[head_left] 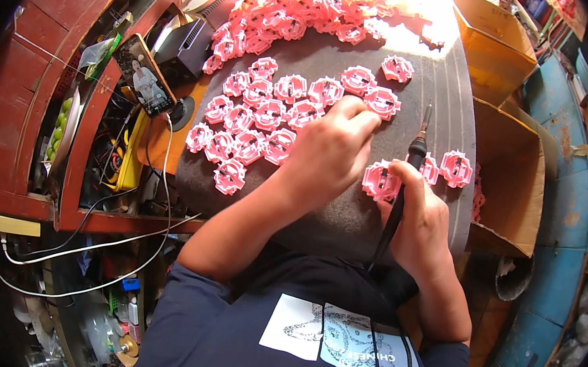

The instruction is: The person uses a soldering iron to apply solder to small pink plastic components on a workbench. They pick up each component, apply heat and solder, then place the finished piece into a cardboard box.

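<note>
My right hand [422, 222] grips a black-handled soldering iron [418, 150], its metal tip pointing up and away from me. A pink plastic part [380, 182] with a dark piece in its middle sits beside that thumb; I cannot tell if it is held. My left hand [337, 145] is closed, fingers pressed together, over the right side of a group of similar pink parts [248, 146]. Its fingertips end close to one pink part [382, 102], and whatever they pinch is hidden. Another pink part [456, 169] lies to the right of the iron.
A heap of pink parts [282, 21] lines the far side of the dark work surface [438, 77]. Cardboard boxes [517, 178] stand at the right. On the left are a phone [144, 76] on a stand, a black box [185, 47] and a white cable [159, 241].
</note>
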A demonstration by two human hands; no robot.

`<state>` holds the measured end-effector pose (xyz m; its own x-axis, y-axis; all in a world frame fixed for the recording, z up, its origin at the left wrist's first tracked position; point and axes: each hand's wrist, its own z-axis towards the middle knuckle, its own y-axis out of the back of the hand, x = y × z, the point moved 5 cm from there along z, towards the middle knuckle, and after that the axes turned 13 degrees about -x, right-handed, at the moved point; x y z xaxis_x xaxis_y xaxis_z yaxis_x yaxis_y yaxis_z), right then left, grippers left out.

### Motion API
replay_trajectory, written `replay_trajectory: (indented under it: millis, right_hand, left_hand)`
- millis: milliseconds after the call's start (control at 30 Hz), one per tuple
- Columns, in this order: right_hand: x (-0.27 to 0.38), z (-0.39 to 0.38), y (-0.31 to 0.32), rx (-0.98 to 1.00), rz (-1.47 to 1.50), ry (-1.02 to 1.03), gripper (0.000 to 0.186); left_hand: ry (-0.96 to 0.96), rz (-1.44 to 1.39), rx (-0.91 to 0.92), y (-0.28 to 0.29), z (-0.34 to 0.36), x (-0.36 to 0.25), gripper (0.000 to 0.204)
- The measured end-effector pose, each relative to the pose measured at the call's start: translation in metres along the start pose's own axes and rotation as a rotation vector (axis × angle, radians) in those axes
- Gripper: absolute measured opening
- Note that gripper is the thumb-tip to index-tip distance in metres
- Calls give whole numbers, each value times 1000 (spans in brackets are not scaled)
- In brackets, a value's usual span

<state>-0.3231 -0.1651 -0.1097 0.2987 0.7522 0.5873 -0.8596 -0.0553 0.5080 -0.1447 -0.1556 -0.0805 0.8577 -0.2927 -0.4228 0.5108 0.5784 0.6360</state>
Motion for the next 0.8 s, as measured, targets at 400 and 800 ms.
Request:
replay_trajectory:
  millis: [400, 800]
  right_hand:
    - [-36, 15, 48, -293, -298, -44, 57]
    - [6, -10, 8, -115, 103, 123, 66]
  left_hand:
    - [-62, 160, 152, -21, -14, -28, 22]
    - [-63, -144, 86, -6, -50, -20, 52]
